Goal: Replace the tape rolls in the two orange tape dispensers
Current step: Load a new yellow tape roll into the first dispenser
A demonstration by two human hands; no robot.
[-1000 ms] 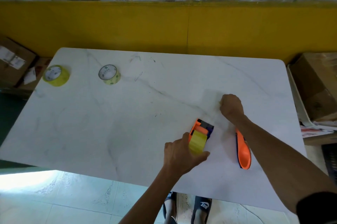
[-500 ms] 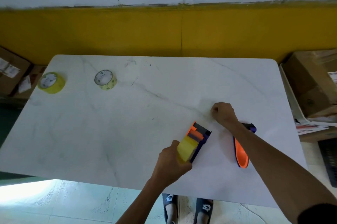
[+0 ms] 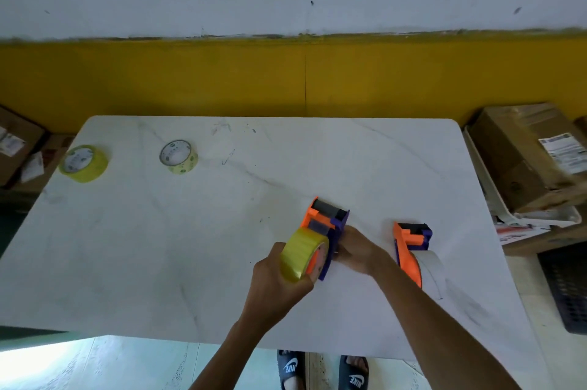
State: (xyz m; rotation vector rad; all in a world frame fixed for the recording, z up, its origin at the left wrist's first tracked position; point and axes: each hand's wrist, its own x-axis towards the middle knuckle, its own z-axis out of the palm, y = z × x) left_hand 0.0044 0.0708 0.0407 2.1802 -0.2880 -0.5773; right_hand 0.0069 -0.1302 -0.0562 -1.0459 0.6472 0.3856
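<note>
An orange and purple tape dispenser (image 3: 327,218) stands near the middle of the white table (image 3: 190,246). My left hand (image 3: 276,281) grips the yellow tape roll (image 3: 300,258) mounted on it. Against the dispenser's purple right side, my right hand (image 3: 357,250) holds the frame. A second orange dispenser (image 3: 409,246) lies to the right with a pale, nearly white roll (image 3: 430,269) on it. Two loose rolls rest at the far left: a yellow roll (image 3: 84,163) and a thinner pale roll (image 3: 178,157).
Cardboard boxes (image 3: 524,157) and a white tray sit off the table's right edge, with a dark crate (image 3: 568,288) below them. More boxes (image 3: 16,148) stand at the left. A yellow wall band runs behind the table. My sandalled feet show under the near edge.
My right hand has drawn back from the table's middle and now holds the dispenser's right side. My left hand has kept its grip on the yellow roll. The camera has tilted up.
</note>
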